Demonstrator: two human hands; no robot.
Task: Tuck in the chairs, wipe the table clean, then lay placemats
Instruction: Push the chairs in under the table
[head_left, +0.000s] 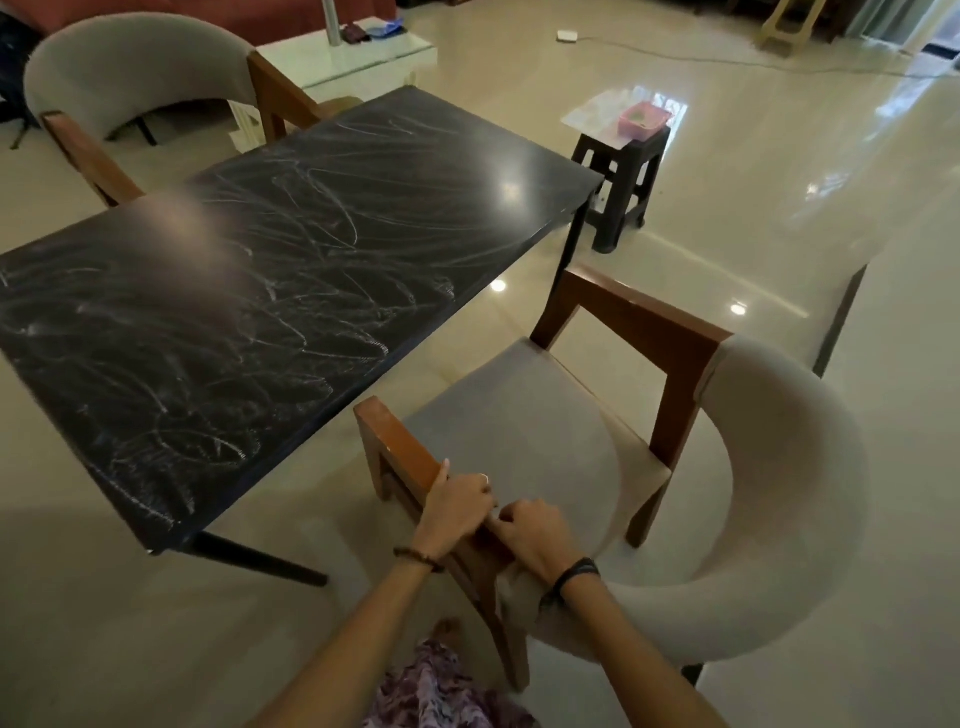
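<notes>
Both hands sit side by side on one wooden armrest of the near chair, low in the view at about 6 o'clock. The left hand has its fingers curled over the top of the rail, gripping it. The right hand, touching the left, wraps its curled fingers round the same rail just behind. Each wrist wears a dark band.

The chair, grey-cushioned with a curved pale back, stands apart from the table, a strip of floor showing between them. The table lies at 10 o'clock from the hands, its black top covered in whitish chalky smears. A second chair of the same kind stands at the table's far side, at 11 o'clock. At 1 o'clock a dark stool carries a pink tray resting on a pale flat sheet.
</notes>
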